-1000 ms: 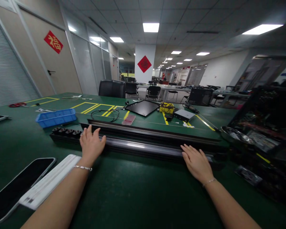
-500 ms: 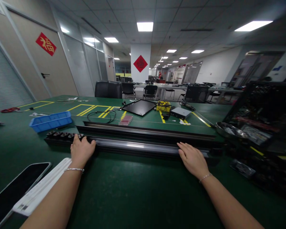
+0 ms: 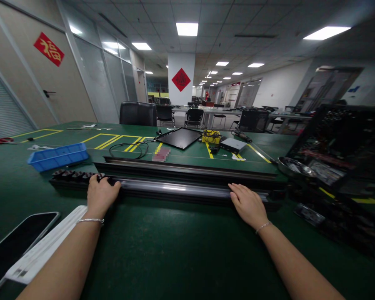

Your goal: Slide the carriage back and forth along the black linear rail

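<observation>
A long dark metal rail [image 3: 181,189] lies crosswise on the green table [image 3: 162,246] in front of me, with a second long dark rail [image 3: 187,168] just behind it. My left hand [image 3: 100,195] rests on the near rail's left part, fingers curled over its top. My right hand [image 3: 248,205] lies on the rail's right part, fingers stretched flat and together along it. Both wrists wear thin bracelets.
A blue bin [image 3: 58,156] and a black tray of small parts [image 3: 71,177] sit at the left. A phone [image 3: 15,246] and a white strip [image 3: 46,246] lie near my left arm. A black panel [image 3: 181,137], cable, yellow item and black rack [image 3: 340,141] stand beyond.
My left hand slid left along the near rail and its fingers curled over it. My right hand stayed on the rail's right part. The view shifted slightly.
</observation>
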